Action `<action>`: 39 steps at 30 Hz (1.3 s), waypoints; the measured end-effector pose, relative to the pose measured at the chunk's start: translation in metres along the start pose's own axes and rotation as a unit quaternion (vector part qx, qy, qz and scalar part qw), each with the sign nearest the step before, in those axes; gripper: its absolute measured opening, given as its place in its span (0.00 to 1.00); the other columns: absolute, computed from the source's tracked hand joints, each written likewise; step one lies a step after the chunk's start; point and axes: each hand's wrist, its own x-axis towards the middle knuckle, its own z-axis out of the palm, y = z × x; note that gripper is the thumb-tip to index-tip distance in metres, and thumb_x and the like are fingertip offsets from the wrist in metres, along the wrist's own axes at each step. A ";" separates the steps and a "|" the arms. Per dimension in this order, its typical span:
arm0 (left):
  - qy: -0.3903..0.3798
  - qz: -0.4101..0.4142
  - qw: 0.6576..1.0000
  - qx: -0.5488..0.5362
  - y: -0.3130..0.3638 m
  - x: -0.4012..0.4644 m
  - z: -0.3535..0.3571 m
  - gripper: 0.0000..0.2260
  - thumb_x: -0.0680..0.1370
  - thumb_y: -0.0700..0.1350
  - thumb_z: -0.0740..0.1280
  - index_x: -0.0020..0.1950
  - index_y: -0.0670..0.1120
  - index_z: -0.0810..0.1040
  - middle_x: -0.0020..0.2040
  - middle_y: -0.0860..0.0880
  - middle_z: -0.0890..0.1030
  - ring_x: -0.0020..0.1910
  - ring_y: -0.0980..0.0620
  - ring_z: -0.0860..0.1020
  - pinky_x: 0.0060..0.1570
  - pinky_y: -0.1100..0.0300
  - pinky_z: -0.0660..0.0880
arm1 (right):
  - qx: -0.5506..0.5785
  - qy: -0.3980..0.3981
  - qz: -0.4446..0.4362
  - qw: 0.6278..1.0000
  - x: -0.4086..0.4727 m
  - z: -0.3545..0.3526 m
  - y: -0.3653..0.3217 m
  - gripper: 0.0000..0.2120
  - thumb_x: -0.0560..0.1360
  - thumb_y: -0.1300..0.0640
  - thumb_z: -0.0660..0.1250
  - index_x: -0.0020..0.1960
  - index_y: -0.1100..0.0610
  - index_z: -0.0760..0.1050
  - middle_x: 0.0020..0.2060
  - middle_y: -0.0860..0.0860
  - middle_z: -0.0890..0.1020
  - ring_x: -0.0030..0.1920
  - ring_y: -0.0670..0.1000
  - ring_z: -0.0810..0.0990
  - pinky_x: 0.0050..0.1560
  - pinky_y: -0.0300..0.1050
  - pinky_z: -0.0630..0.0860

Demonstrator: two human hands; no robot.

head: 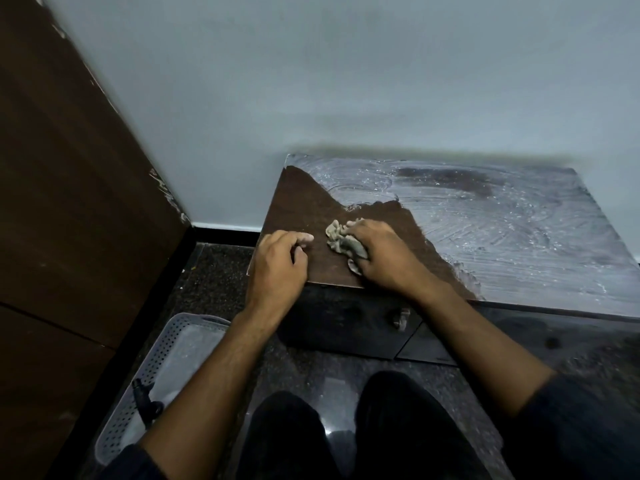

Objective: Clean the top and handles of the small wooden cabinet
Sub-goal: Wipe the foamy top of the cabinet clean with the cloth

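Cabinet top: I see bare dark wood under both hands, a whitish smeared film covering the rest beyond and to the right of my right fingers.
Right hand: fingers clamped on a crumpled grey cloth, pressed to the wood.
Left hand: fingers loosely curled, empty, resting near the front-left corner, just left of the cloth.
Handle: small knob on the cabinet front, below my right wrist.
Basket: perforated, on the floor below my left forearm.

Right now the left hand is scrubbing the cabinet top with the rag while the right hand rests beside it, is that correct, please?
Not quite: the head view shows the right hand holding the rag on the cabinet top, while the left hand rests beside it.
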 end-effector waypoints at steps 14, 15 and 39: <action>-0.058 0.071 0.996 0.002 0.024 -0.008 0.025 0.12 0.77 0.39 0.64 0.57 0.48 0.81 0.55 0.53 0.81 0.57 0.55 0.75 0.60 0.63 0.70 | -0.028 0.013 0.078 0.996 -0.004 -0.029 0.043 0.17 0.76 0.57 0.68 0.65 0.58 0.75 0.59 0.57 0.78 0.60 0.59 0.74 0.63 0.47 0.68; -0.057 0.070 0.996 0.001 0.026 -0.008 0.026 0.12 0.77 0.39 0.64 0.58 0.48 0.81 0.55 0.53 0.81 0.57 0.55 0.75 0.60 0.64 0.69 | -0.024 0.010 0.075 0.997 -0.007 -0.026 0.038 0.17 0.77 0.58 0.67 0.65 0.57 0.75 0.59 0.57 0.78 0.60 0.58 0.73 0.62 0.47 0.68; -0.014 0.054 0.998 0.010 0.009 -0.018 0.004 0.14 0.74 0.33 0.64 0.55 0.45 0.83 0.54 0.48 0.82 0.55 0.49 0.79 0.61 0.60 0.72 | -0.036 -0.004 -0.117 0.992 -0.057 0.018 -0.018 0.19 0.81 0.55 0.64 0.70 0.60 0.73 0.67 0.57 0.76 0.68 0.57 0.72 0.74 0.49 0.65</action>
